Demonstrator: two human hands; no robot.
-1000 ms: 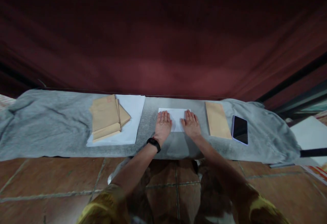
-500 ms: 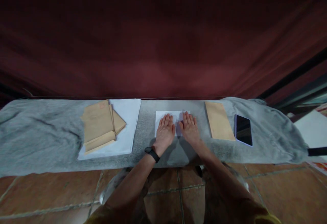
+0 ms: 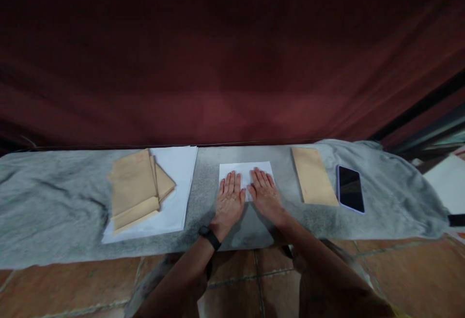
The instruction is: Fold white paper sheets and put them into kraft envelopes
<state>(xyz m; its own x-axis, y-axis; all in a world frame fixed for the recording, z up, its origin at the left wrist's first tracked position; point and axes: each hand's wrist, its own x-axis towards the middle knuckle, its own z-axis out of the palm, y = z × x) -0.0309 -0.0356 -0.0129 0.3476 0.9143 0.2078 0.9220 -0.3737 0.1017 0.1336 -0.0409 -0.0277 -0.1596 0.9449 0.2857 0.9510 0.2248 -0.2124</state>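
A white sheet of paper, probably folded though I cannot tell for certain, lies flat on the grey cloth between the other items. My left hand rests palm down on its left part, fingers stretched out and pointing away from me. On its right part lies my right hand, also flat with the fingers extended. The palms hide much of the paper's near half. A dark watch is strapped round my left wrist.
Left on the grey cloth, several brown envelopes lie on a stack of large white paper. To the right are a single brown envelope and a phone. A dark red curtain hangs behind; tiled floor shows below.
Both hands have slid a little nearer to me over the paper, uncovering more of its far edge. The whole view has shifted slightly. Envelopes and phone stay in place.
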